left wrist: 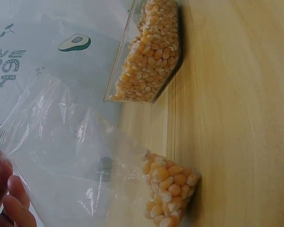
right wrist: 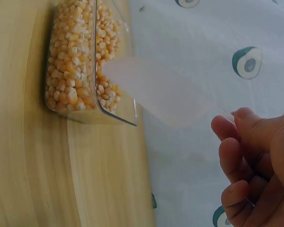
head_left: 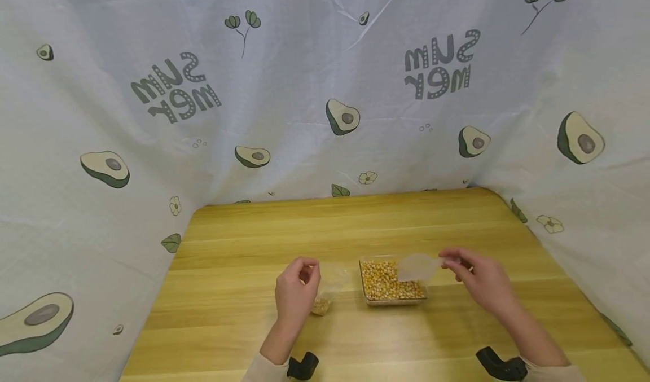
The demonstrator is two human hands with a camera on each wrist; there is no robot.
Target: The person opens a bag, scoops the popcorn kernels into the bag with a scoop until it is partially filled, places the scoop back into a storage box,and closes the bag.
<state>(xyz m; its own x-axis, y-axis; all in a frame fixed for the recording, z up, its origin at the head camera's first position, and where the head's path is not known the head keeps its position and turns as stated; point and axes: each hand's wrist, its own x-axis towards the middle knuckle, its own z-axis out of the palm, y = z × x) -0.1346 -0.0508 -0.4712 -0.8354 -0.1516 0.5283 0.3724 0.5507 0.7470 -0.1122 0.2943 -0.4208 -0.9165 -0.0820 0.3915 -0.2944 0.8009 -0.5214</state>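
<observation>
Clear plastic forms a rectangular container [head_left: 396,301] on the wood-grained counter [head_left: 228,263], filled with yellow-orange corn kernels [head_left: 383,280] that show through its walls. It stands between the two hands, a little nearer the middle than the right edge of the counter.

The right hand [head_left: 479,277] pinches the narrow handle of a translucent whitish scoop [right wrist: 156,92] between thumb and forefinger, the other fingers curled loosely beneath. The scoop's broad blade reaches from the right over the container's rim, its tip at the kernels; whether it touches them I cannot tell. The blade itself shows no kernels on it.

The left hand [head_left: 298,287] pinches a thin transparent bag [left wrist: 71,151] near its upper part, where the film gathers into creases at the fingertips. The bag hangs just left of the container, apart from it, with a small heap of the same kernels [left wrist: 168,194] settled in its bottom corner, low by the counter. Its upper part is slack and shiny.

Pale sleeves [head_left: 266,369] cover both forearms, and a black bent piece [head_left: 303,366] sits at each wrist. Behind and beside the counter hangs a whitish cloth [head_left: 304,71] printed with halved avocados, leaves, small flowers and the mirrored word "summer".
</observation>
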